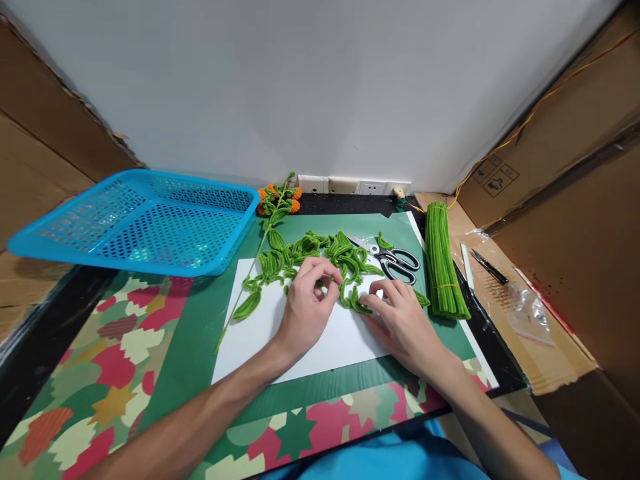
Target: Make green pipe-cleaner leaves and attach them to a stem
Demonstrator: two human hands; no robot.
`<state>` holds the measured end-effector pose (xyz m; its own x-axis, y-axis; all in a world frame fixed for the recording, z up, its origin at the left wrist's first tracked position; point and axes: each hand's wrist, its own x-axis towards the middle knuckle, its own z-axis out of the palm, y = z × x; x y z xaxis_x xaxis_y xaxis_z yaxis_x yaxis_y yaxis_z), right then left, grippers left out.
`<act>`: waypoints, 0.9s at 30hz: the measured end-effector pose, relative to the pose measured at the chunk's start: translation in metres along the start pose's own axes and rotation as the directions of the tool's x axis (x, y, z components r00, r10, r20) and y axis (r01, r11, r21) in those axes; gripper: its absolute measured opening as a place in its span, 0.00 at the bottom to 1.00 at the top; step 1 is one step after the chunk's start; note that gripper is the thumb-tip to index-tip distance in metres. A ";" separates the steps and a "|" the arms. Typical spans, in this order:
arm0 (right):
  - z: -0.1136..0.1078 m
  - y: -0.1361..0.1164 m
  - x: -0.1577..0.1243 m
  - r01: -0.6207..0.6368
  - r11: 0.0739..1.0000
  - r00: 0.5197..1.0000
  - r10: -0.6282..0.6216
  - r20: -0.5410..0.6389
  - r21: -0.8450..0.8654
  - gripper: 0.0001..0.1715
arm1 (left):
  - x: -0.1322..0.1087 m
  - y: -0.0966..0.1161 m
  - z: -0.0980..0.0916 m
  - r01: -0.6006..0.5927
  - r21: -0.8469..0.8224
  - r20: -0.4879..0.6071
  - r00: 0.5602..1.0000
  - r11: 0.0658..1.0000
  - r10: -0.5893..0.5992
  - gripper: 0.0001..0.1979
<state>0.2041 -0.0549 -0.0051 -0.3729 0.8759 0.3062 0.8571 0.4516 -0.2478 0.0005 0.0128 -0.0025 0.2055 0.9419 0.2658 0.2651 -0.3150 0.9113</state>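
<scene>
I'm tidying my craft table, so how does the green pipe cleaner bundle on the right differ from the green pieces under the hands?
The pipe cleaner bundle is straight and tied; the looped pieces are bent like leaves and loose. The bundle lies untouched right of the scissors; the left hand and right hand rest on the looped pieces. Both are fuzzy green.

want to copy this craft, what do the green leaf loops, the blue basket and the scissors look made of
The green leaf loops look like fuzzy, matte pipe cleaner, probably wire under chenille, since they hold bent shapes. The blue basket seems moulded plastic, slightly glossy, with a perforated grid. The scissors have shiny metal blades and black handles, likely plastic.
</scene>
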 end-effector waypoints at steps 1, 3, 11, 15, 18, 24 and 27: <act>0.001 0.001 0.000 0.012 1.000 1.000 -0.012 -0.001 -0.011 0.09 | 0.000 0.000 0.000 0.003 -0.006 0.007 1.000 1.000 -0.003 0.07; 0.000 0.005 0.000 0.022 1.000 1.000 -0.022 -0.019 -0.001 0.05 | 0.000 0.000 -0.001 0.005 -0.021 0.024 1.000 1.000 -0.004 0.08; -0.013 0.018 0.004 -0.116 0.953 0.989 0.084 0.122 0.281 0.04 | -0.003 0.006 -0.001 -0.019 0.000 0.155 0.988 1.000 0.019 0.08; -0.012 0.019 0.006 -0.137 0.939 0.979 0.081 0.185 0.315 0.04 | -0.005 0.008 -0.002 -0.038 0.033 0.188 0.982 0.999 0.031 0.08; -0.016 0.018 0.008 -0.202 0.844 0.973 0.113 0.203 0.497 0.04 | -0.007 0.008 -0.005 -0.025 0.040 0.259 0.966 0.999 0.014 0.07; -0.032 0.020 0.026 -0.260 0.404 0.966 0.111 0.235 0.877 0.11 | -0.012 0.008 -0.007 -0.099 -0.005 0.420 0.903 0.995 0.092 0.13; -0.034 0.023 0.041 -0.225 0.346 0.974 0.091 0.206 0.911 0.11 | -0.012 0.007 -0.005 -0.083 -0.004 0.359 0.930 0.997 0.079 0.11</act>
<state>0.2203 -0.0140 0.0328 -0.3583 0.9296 0.0861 0.0570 0.1139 -0.9919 -0.0051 -0.0007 0.0025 0.5505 0.8089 0.2065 0.2433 -0.3921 0.8872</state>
